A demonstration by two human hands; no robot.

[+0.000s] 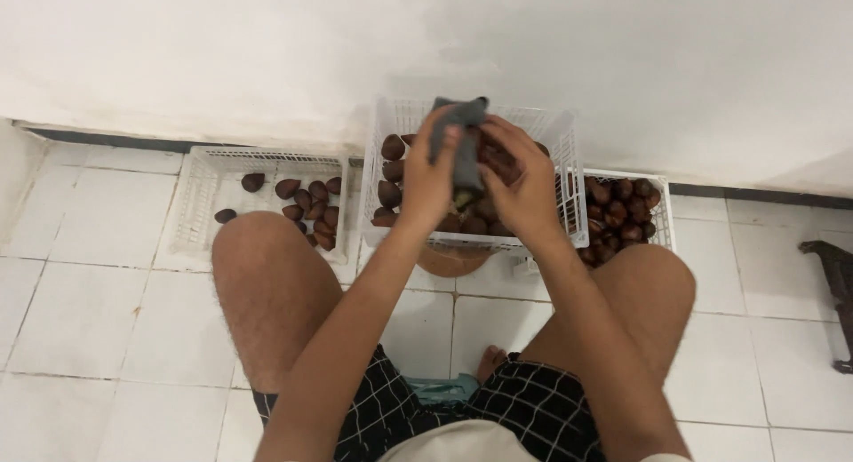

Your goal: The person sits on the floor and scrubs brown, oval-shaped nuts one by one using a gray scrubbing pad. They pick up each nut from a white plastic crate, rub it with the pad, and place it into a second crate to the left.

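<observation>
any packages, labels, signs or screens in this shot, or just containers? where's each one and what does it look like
No labels, signs or screens show; only open baskets.
Middle basket: against the wall under the hands, white slatted plastic, raised, holding brown scaly fruit.
Left basket: on the tiles beside the left knee, white, low, rectangular, partly filled.
Right basket: behind the right knee, white, heaped with fruit.
Left hand and right hand: hold a grey cloth over the middle basket.

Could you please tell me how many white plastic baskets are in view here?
3: the left basket by the left knee, the middle basket under both hands, and the right basket, partly hidden behind the right knee.
</observation>
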